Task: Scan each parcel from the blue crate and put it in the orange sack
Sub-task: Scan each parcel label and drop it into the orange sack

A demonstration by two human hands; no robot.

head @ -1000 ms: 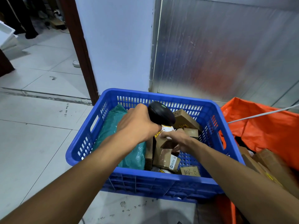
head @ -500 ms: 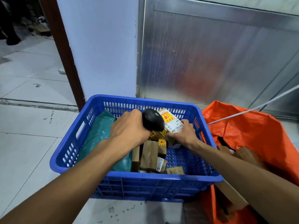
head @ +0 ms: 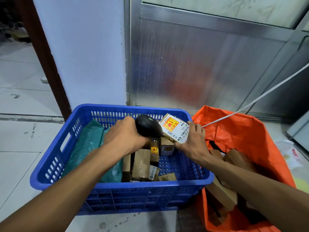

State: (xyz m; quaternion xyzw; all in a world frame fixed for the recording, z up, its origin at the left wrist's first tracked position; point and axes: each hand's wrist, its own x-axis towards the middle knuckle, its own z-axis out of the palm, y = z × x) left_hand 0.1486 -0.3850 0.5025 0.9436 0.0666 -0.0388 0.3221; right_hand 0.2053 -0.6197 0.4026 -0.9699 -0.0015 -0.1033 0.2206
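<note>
The blue crate (head: 55,164) stands on the floor in front of me with several small cardboard parcels (head: 142,163) and a green plastic mailer (head: 87,146) inside. My left hand (head: 123,138) grips a black handheld scanner (head: 148,125) over the crate, its head pointing right. My right hand (head: 192,143) holds a small cardboard parcel (head: 174,129) tilted up, its white label with a red and yellow sticker facing the scanner. The orange sack (head: 242,131) stands open to the right of the crate with brown boxes (head: 237,158) in it.
A white wall and a metal panel rise right behind the crate and sack. A white cord (head: 260,97) runs diagonally over the sack. Tiled floor (head: 20,131) stretches to the left past a dark door frame (head: 48,64).
My right hand has lifted one parcel out of the pile and turned its label up toward the scanner. My left hand with the scanner stayed over the crate. The view shifted right.
</note>
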